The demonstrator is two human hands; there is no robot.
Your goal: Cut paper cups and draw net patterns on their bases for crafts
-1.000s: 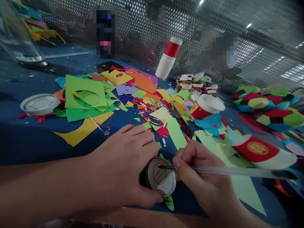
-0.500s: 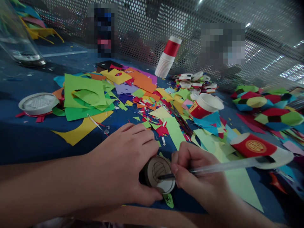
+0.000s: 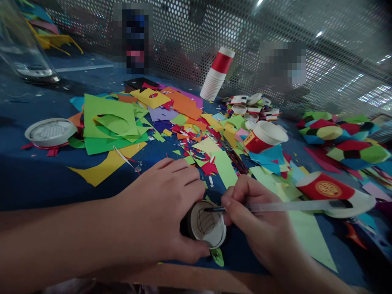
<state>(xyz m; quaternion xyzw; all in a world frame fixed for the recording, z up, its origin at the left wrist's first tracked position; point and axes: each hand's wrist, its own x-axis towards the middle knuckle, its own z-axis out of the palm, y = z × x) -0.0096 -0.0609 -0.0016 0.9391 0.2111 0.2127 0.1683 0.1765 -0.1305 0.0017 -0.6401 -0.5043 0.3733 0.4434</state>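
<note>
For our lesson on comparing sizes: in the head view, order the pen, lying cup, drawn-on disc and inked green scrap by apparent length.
Pen
Lying cup
Drawn-on disc
Inked green scrap
The gaps look clear, though the right hand covers part of the pen.

A blue surface (image 3: 36, 175) with a brown front edge (image 3: 190, 274) spans the frame; a perforated grey panel (image 3: 177, 32) rises behind; bright light streaks (image 3: 384, 59) mark the upper right.

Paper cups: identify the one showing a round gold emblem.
The cup farthest right, partly behind the pen; the middle cup and stacked cups show no whole circle.
</note>
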